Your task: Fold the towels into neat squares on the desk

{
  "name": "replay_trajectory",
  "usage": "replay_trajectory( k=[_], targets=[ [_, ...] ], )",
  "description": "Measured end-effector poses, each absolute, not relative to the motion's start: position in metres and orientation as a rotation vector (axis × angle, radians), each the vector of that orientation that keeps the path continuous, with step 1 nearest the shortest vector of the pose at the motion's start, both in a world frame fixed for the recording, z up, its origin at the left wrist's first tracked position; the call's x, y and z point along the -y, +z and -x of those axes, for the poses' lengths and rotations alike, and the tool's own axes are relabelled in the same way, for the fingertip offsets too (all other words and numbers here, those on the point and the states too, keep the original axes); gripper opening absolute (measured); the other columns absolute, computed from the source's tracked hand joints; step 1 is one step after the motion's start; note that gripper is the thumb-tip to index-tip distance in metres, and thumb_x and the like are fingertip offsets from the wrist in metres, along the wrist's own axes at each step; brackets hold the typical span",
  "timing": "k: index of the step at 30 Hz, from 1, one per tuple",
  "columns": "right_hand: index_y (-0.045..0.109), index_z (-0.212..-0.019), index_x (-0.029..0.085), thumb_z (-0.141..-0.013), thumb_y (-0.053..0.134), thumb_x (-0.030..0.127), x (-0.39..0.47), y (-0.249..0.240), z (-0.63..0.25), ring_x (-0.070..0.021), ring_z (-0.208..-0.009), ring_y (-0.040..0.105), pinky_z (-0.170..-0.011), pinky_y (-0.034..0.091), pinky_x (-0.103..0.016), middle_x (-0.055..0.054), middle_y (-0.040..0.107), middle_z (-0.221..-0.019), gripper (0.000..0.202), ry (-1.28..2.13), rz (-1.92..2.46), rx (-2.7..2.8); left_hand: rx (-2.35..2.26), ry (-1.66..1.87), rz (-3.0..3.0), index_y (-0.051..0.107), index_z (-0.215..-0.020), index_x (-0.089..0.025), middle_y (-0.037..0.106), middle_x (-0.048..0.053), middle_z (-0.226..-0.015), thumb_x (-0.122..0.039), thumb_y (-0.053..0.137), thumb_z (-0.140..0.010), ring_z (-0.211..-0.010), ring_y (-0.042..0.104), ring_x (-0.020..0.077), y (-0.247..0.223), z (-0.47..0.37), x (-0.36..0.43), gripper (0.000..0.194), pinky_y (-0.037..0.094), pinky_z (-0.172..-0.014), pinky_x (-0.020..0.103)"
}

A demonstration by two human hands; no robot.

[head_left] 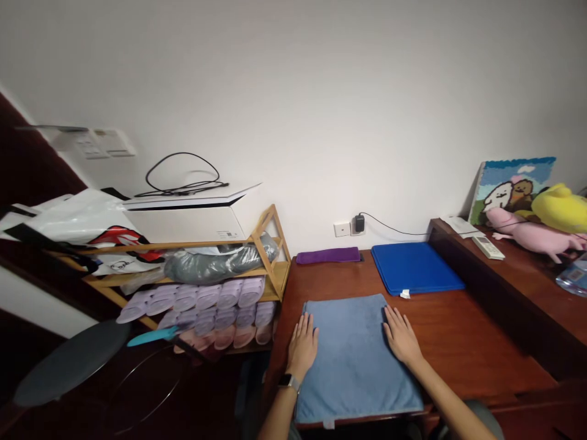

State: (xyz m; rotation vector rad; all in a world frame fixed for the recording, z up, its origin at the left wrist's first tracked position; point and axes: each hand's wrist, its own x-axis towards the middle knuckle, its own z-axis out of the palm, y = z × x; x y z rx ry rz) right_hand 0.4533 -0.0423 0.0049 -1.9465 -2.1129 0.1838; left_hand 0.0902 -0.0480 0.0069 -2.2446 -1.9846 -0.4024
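Observation:
A light blue square cloth cover (353, 360) lies flat on the brown wooden table (486, 348), its near edge close to the table's front edge. A small white tag shows at that near edge. On its left edge rests my left hand (303, 345), palm down with the fingers stretched out; a watch is on that wrist. My right hand (402, 334) lies palm down along the right edge, fingers extended and a little apart. Neither hand grasps anything. Behind the cloth are a flat dark blue pad (415, 267) with a white tag and a folded purple cloth (328, 255).
At left stands a wooden rack (270, 256) with several slippers (220, 296), a white box (183, 223) and a black cable. A grey round stool (73, 363) is lower left. On the right ledge sit a remote (488, 247), a pink plush (532, 232) and a picture (513, 186).

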Motion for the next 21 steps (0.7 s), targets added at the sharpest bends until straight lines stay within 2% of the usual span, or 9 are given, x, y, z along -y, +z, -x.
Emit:
replay_trajectory(
  k=[3,8,12,16,21],
  targets=[
    [0.028,-0.165,0.015,-0.107,0.018,0.042,0.016,0.016,-0.446,-0.0226,-0.16,0.02,-0.13,0.019,-0.046,-0.006,0.028,-0.172,0.066,0.202,1.95,2.138,1.932,-0.416,2.28,0.044,-0.158,-0.015,0.041,0.011,-0.167,-0.039,0.027,-0.109,-0.156,0.035,0.0257,0.018,-0.107,0.028,0.057,0.032,-0.126,0.046],
    [0.023,-0.167,0.016,-0.106,0.019,0.042,-0.01,0.015,-0.433,-0.0217,-0.161,0.019,-0.13,0.014,-0.046,-0.006,0.024,-0.173,0.066,0.257,2.066,2.174,1.95,-0.311,2.339,0.044,-0.159,-0.019,0.041,0.011,-0.167,-0.045,0.035,-0.107,-0.154,0.038,0.0268,0.018,-0.127,0.003,0.06,0.03,-0.127,0.047],
    [0.018,-0.167,0.015,-0.105,0.015,0.042,-0.009,0.014,-0.429,-0.0212,-0.161,0.017,-0.131,0.008,-0.049,-0.005,0.02,-0.173,0.068,0.259,2.126,2.148,2.054,-0.284,2.252,0.042,-0.16,-0.015,0.035,0.013,-0.169,-0.048,0.037,-0.105,-0.156,0.033,0.0298,0.012,-0.127,0.0,0.064,0.027,-0.128,0.049],
    [0.022,-0.167,0.016,-0.105,0.018,0.044,-0.009,0.024,-0.43,-0.0242,-0.161,0.017,-0.13,0.006,-0.051,-0.004,0.021,-0.173,0.068,0.268,2.155,2.158,2.116,-0.251,2.212,0.042,-0.16,-0.013,0.037,0.016,-0.167,-0.051,0.037,-0.104,-0.157,0.032,0.0308,0.016,-0.122,-0.001,0.067,0.026,-0.128,0.05],
    [0.022,-0.167,0.018,-0.106,0.02,0.045,-0.012,0.028,-0.436,-0.0209,-0.162,0.011,-0.131,0.008,-0.044,-0.001,0.02,-0.174,0.067,0.224,1.997,2.231,2.004,-0.326,2.271,0.042,-0.16,-0.013,0.039,0.014,-0.166,-0.04,0.033,-0.106,-0.156,0.033,0.0287,0.026,-0.144,-0.006,0.061,0.027,-0.128,0.05]
  ],
)
